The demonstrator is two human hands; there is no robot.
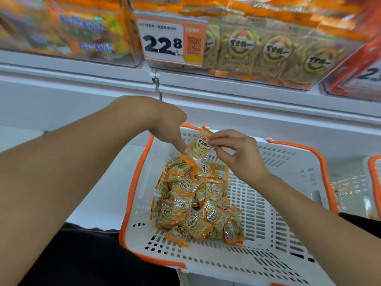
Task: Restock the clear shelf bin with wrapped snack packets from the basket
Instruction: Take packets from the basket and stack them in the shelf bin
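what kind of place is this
Most likely a shop's snack aisle: a price tag fronts a clear shelf bin of wrapped snacks, and a white basket holds more packets.

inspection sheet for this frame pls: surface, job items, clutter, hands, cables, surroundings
Surface: white shelf ledge behind the basket.
Job's things: white basket with orange rim holds a packet pile; one snack packet lifted above it; clear shelf bin above, stocked.
Clutter: nothing seen.
Hands: right hand pinches the lifted packet; left hand touches its lower edge.
Cables: nothing seen.
Surroundings: price tag, neighbouring bins, second basket at right.
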